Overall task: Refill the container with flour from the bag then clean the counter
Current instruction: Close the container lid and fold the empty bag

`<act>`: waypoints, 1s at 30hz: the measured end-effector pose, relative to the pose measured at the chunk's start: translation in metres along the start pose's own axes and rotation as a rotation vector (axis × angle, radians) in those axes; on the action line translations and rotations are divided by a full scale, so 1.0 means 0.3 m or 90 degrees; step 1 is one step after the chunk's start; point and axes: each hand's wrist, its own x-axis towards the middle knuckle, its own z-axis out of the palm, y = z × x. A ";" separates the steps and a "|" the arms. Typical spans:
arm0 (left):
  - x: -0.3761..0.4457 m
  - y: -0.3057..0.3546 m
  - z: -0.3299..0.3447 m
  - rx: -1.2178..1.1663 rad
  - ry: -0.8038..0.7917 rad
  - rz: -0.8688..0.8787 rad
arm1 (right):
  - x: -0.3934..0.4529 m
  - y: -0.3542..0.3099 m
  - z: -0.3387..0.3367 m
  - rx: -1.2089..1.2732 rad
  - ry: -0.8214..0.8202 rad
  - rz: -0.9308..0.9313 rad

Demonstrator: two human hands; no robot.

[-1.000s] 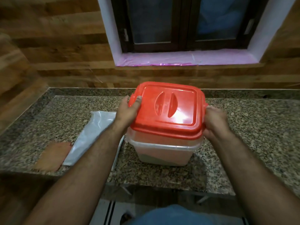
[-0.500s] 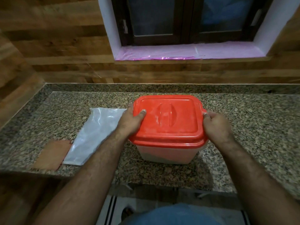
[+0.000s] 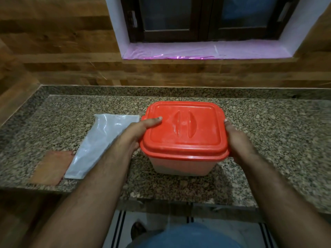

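Observation:
A clear plastic container (image 3: 180,166) with a red lid (image 3: 184,129) stands on the granite counter (image 3: 277,131), near its front edge. My left hand (image 3: 138,132) grips the lid's left edge, thumb lying on top of the lid. My right hand (image 3: 237,140) grips the lid's right edge, fingers wrapped down the side. A flat, clear plastic bag (image 3: 100,143) lies on the counter just left of the container, partly under my left forearm.
A brownish cloth (image 3: 51,167) lies at the counter's front left, touching the bag. A wooden wall and a window with a pink-lined sill (image 3: 206,51) stand behind the counter. Below the counter edge I see tiled floor and my blue clothing.
The container, held tilted up off the counter a second ago, has come down and now stands level on it. Both hands stayed on the lid's edges.

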 end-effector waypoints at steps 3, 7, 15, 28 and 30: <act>-0.006 0.010 0.002 0.097 0.175 0.084 | 0.005 -0.013 0.000 -0.227 0.219 -0.130; -0.040 0.016 0.086 0.518 0.474 0.218 | -0.008 -0.059 0.024 -0.401 0.301 -0.183; -0.056 0.013 0.176 0.883 0.508 0.256 | -0.129 -0.095 0.135 -0.695 0.329 -0.240; -0.071 -0.238 0.066 0.757 0.343 0.739 | -0.173 0.048 0.185 -0.656 0.233 -0.418; -0.040 -0.246 0.061 0.748 0.371 0.783 | -0.152 0.040 0.176 -0.664 0.230 -0.437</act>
